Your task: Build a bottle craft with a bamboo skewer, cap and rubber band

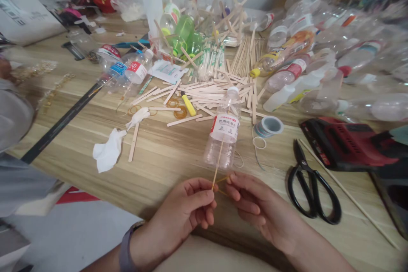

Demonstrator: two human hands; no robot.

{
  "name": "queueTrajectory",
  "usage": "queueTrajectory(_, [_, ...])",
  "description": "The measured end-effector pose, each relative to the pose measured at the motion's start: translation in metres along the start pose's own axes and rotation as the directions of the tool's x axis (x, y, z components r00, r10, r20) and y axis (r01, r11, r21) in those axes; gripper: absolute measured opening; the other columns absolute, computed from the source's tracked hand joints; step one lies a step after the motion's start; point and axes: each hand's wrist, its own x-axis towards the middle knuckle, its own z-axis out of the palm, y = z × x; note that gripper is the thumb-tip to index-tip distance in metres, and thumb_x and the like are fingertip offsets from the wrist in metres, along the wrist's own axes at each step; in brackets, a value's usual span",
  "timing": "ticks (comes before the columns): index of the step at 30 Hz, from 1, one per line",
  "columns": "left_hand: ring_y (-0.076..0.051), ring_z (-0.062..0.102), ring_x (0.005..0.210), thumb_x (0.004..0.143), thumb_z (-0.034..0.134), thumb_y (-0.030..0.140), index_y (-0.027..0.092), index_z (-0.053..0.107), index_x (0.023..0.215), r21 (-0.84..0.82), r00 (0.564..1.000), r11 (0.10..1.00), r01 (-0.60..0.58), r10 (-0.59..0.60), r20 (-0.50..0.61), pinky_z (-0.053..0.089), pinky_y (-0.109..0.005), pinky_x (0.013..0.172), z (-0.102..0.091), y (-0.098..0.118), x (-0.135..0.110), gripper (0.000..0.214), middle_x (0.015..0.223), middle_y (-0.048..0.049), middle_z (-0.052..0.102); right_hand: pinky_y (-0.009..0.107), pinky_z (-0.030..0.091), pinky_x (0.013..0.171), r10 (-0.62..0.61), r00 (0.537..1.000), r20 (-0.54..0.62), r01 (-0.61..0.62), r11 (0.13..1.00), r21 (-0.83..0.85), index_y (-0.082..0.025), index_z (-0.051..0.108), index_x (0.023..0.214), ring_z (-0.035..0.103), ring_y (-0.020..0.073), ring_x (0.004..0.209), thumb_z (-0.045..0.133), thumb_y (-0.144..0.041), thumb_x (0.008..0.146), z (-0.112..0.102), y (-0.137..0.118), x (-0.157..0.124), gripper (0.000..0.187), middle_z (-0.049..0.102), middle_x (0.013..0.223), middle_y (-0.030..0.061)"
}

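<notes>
My left hand pinches the near end of a thin wooden stick. The stick runs away from me along a clear plastic bottle with a red and white label, which lies on the table with its white cap pointing away. A yellow rubber band stretches from the stick's end to my right hand, whose thumb and fingertips are closed on it. Thin string curls beside the bottle, and a spool sits to its right.
Black scissors, a wooden skewer and a red-black power tool lie at right. Flat wooden sticks, a yellow-handled tool and plastic bottles spread beyond. Crumpled tissue lies left; a person's sleeve shows there.
</notes>
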Motion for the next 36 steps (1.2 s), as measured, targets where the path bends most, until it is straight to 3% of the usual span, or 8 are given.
queueTrajectory(7, [-0.003, 0.046, 0.038, 0.069, 0.07, 0.034, 0.016, 0.052, 0.073, 0.052, 1.0, 0.999, 0.015, -0.015, -0.005, 0.023, -0.018, 0.036, 0.001, -0.001, 0.001, 0.026, 0.059, 0.0045, 0.057, 0.011, 0.017, 0.031, 0.025, 0.999, -0.022, -0.028, 0.987, -0.155, -0.016, 0.055, 0.067, 0.028, 0.0002, 0.037, 0.067, -0.038, 0.076, 0.004, 0.001, -0.002, 0.026, 0.055, 0.062, -0.0038])
queueTrajectory(13, [-0.002, 0.04, 0.037, 0.073, 0.065, 0.039, 0.018, 0.047, 0.07, 0.111, 1.0, 0.994, 0.014, -0.014, 0.0, 0.016, -0.02, 0.037, 0.004, 0.002, 0.001, 0.028, 0.058, 0.0059, 0.052, 0.013, 0.015, 0.031, 0.035, 0.999, -0.036, -0.042, 0.98, -0.195, -0.017, 0.055, 0.068, 0.027, 0.001, 0.038, 0.063, -0.04, 0.078, 0.005, 0.006, -0.002, 0.027, 0.052, 0.061, -0.0046])
queueTrajectory(20, [-0.002, 0.038, 0.037, 0.076, 0.061, 0.041, 0.018, 0.047, 0.069, 0.113, 1.0, 0.994, 0.007, -0.011, 0.03, 0.016, -0.02, 0.037, 0.003, 0.001, 0.001, 0.028, 0.059, 0.0058, 0.05, 0.014, 0.014, 0.033, 0.03, 0.999, -0.034, -0.037, 0.978, -0.204, -0.017, 0.054, 0.066, 0.029, 0.001, 0.038, 0.069, -0.042, 0.072, 0.007, 0.002, -0.003, 0.03, 0.051, 0.059, -0.0058])
queueTrajectory(24, [-0.002, 0.039, 0.036, 0.08, 0.057, 0.042, 0.017, 0.047, 0.068, 0.077, 0.997, 0.997, 0.0, -0.006, 0.079, 0.017, -0.019, 0.035, 0.002, -0.002, 0.003, 0.029, 0.058, 0.0056, 0.05, 0.016, 0.015, 0.034, -0.004, 0.999, -0.054, -0.013, 0.953, -0.304, -0.017, 0.053, 0.06, 0.028, 0.0021, 0.037, 0.068, -0.049, 0.071, 0.009, 0.001, -0.004, 0.037, 0.044, 0.051, -0.007])
queueTrajectory(27, [-0.002, 0.038, 0.034, 0.08, 0.056, 0.043, 0.018, 0.046, 0.067, 0.065, 0.996, 0.998, 0.01, -0.016, 0.085, 0.017, -0.019, 0.035, 0.003, -0.001, 0.002, 0.03, 0.057, 0.0062, 0.05, 0.018, 0.019, 0.036, -0.084, 0.996, -0.038, 0.052, 0.85, -0.524, -0.018, 0.055, 0.058, 0.03, 0.0036, 0.038, 0.064, -0.051, 0.075, 0.01, 0.0, -0.005, 0.038, 0.041, 0.048, -0.0067])
queueTrajectory(31, [-0.002, 0.038, 0.036, 0.079, 0.057, 0.041, 0.018, 0.044, 0.064, 0.07, 0.999, 0.997, -0.012, 0.009, 0.043, 0.017, -0.019, 0.036, 0.005, 0.002, 0.0, 0.031, 0.054, 0.0064, 0.047, 0.019, 0.025, 0.036, -0.143, 0.99, 0.018, 0.099, 0.582, -0.807, -0.019, 0.058, 0.061, 0.038, 0.0052, 0.037, 0.055, -0.038, 0.082, 0.011, -0.001, -0.008, 0.029, 0.051, 0.051, -0.0036])
queueTrajectory(34, [-0.002, 0.038, 0.037, 0.079, 0.058, 0.041, 0.017, 0.045, 0.062, 0.084, 0.999, 0.996, -0.028, 0.025, 0.03, 0.018, -0.018, 0.037, 0.005, 0.002, -0.001, 0.032, 0.054, 0.006, 0.047, 0.017, 0.028, 0.034, -0.112, 0.993, 0.03, 0.075, 0.427, -0.901, -0.02, 0.063, 0.065, 0.043, 0.0056, 0.035, 0.052, -0.021, 0.08, 0.01, -0.001, -0.009, 0.019, 0.057, 0.055, -0.0031])
queueTrajectory(36, [-0.003, 0.038, 0.037, 0.079, 0.058, 0.041, 0.017, 0.045, 0.062, 0.081, 0.999, 0.996, -0.04, 0.038, 0.022, 0.018, -0.019, 0.037, 0.004, 0.0, -0.001, 0.032, 0.054, 0.006, 0.046, 0.016, 0.027, 0.031, -0.109, 0.994, 0.02, 0.061, 0.385, -0.921, -0.021, 0.069, 0.07, 0.041, 0.005, 0.032, 0.052, -0.016, 0.079, 0.009, -0.001, -0.008, 0.02, 0.056, 0.052, -0.0043])
